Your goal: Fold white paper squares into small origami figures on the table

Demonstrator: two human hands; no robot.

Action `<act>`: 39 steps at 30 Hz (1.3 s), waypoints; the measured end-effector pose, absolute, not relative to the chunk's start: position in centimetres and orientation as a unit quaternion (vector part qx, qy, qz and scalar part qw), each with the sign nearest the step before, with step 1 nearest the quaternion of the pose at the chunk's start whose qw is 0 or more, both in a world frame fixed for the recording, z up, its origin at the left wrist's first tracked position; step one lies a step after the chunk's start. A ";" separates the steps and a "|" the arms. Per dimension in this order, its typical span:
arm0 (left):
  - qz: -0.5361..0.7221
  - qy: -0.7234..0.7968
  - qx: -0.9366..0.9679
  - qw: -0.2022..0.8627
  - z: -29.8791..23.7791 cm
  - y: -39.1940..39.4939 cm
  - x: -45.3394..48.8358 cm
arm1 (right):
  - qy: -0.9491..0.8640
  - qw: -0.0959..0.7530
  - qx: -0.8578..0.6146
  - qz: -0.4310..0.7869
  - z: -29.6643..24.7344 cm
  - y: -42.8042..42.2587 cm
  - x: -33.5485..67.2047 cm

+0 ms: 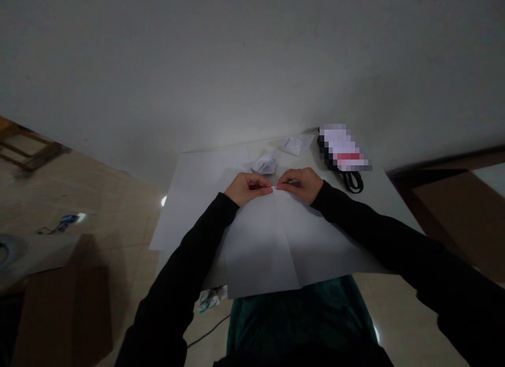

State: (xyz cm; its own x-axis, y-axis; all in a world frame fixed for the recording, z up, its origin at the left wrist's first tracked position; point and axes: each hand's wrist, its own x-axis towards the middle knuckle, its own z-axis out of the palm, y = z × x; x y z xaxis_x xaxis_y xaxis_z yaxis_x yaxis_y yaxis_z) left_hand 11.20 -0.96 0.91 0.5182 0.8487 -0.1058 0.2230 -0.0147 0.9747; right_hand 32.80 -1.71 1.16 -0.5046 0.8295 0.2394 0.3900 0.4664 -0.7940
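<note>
At the far left, the legs of a brown wooden chair (27, 146) are cut off by the frame, standing on a beige tiled floor (118, 167). Below them, a flat brown cardboard box (63, 314) runs out of view at the bottom edge, and a small blue-and-white object (67, 223) lies on the floor, too small to identify. A plain white sheet of paper (193, 204) lies under and to the left of the work, beside a crumpled white scrap (211, 298) that shows below the near edge.

At the centre, a large creased white paper sheet (272, 246) lies flat, with a fold line running down its middle. The left hand (248, 189), in a black sleeve (189, 256), and the right hand (300, 185), in a matching black sleeve (366, 225), meet at its far edge. Each hand's fingers (262, 187) curl closed in a tight pinch on the paper, and the two pinches almost touch. The dim light hides exactly which fingers grip.

Beyond the hands sit two small folded white paper shapes (265, 162) (296, 144). To the right are a pixelated white-and-red packet (343, 148), unreadable, and a looped black cable (351, 181) on the pale tabletop (381, 196).
</note>
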 end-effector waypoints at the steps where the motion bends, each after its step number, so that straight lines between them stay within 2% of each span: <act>1: 0.274 0.410 0.654 0.574 0.9 -1.0 11.2 | -0.794 0.322 -0.384 0.343 1.2 -1.8 32.8; 15: 0.299 0.414 0.637 0.578 1.6 -1.4 11.1 | -0.780 0.349 -0.408 0.323 1.3 -2.4 32.5; 23: 0.195 0.402 0.592 0.671 1.6 -1.5 10.9 | -0.769 0.358 -0.411 0.335 1.2 -2.3 32.6; 39: 0.207 0.427 0.617 0.628 2.6 -1.9 10.9 | -0.749 0.392 -0.423 0.325 1.8 -3.0 32.6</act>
State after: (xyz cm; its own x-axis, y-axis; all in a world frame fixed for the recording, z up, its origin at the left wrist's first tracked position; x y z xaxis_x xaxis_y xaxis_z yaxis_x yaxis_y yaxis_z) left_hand 10.89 -1.92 2.55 0.5494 0.7866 -0.2817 0.2677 0.1536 0.9512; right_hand 32.57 -3.05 1.79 -0.3338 0.8890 0.3133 0.3794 0.4310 -0.8187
